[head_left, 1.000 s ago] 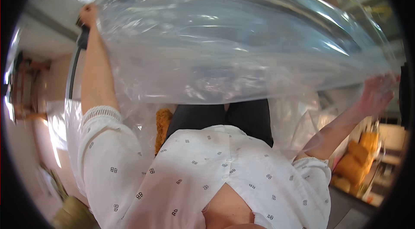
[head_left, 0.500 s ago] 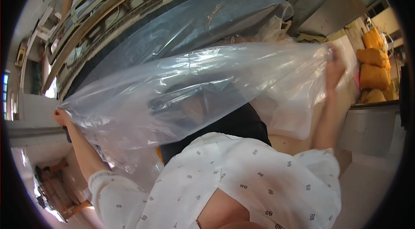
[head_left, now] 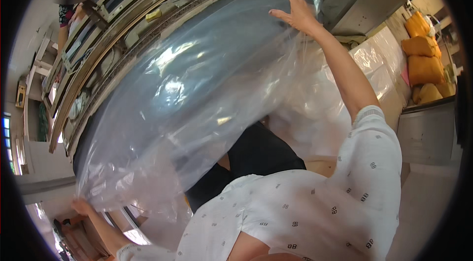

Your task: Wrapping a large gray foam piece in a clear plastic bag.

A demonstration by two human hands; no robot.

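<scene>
A large clear plastic sheet (head_left: 182, 83) spreads over a dark padded work surface (head_left: 207, 29) and hangs down the near side over my legs. At the lower left, my left hand (head_left: 83, 207) is closed on a gathered edge of the sheet, which stretches tight from it. My right hand (head_left: 301, 17) reaches to the far right end of the surface. Its thumb and fingers are spread, and the palm lies on or just above the sheet there; contact is hard to tell. More crumpled plastic (head_left: 315, 128) hangs below my right arm.
A long frame of rails (head_left: 118, 34) runs behind the surface, with a small yellow block (head_left: 153, 15) on it. Another person's arm (head_left: 63, 39) shows at upper left. Orange sacks (head_left: 424, 86) are stacked at right near a metal cabinet (head_left: 362, 4).
My right hand has moved far and left across the surface and opened. My left hand has come lower, still gripping the edge. The sheet now lies flatter over the dark surface.
</scene>
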